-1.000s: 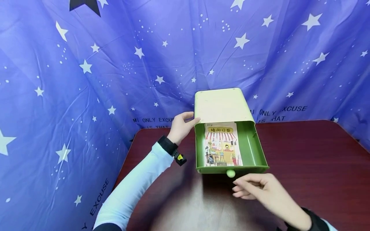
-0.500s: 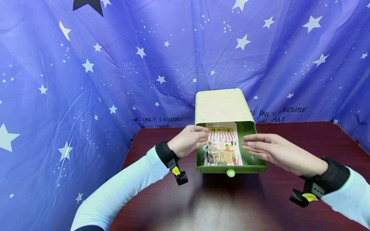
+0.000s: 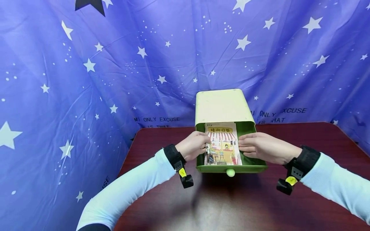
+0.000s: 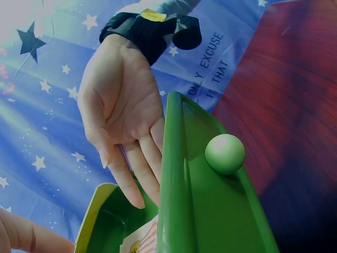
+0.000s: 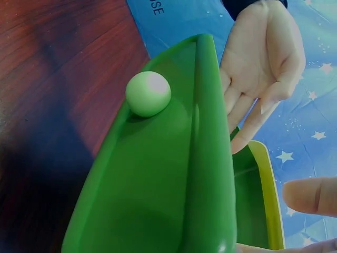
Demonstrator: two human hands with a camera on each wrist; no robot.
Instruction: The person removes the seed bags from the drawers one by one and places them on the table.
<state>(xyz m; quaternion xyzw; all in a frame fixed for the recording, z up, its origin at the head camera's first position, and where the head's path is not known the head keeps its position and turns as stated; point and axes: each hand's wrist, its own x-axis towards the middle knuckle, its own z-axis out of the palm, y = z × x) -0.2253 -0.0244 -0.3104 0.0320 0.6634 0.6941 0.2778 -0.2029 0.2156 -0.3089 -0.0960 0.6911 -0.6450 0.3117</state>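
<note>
Illustrated print [image 3: 222,148], lying in green drawer [image 3: 209,169]; left hand [image 3: 193,146] and right hand [image 3: 264,147], fingers extended, gripping nothing, at its two sides; hazard: I judge a lopsided squeeze could bend it

I cannot see the back of the green plastic drawer [image 3: 214,169]; the pale green, round-edged box [image 3: 224,106] covers it. The left hand [image 3: 192,146] hides part of the drawer's left wall, and I cannot tell whether its fingertips touch the illustrated paper card [image 3: 222,150]. In my left wrist view, the drawer front hides most of the card and some fingertips of the right hand [image 4: 124,100]. The light blue right sleeve [image 3: 335,183] runs off my head view's right edge.
</note>
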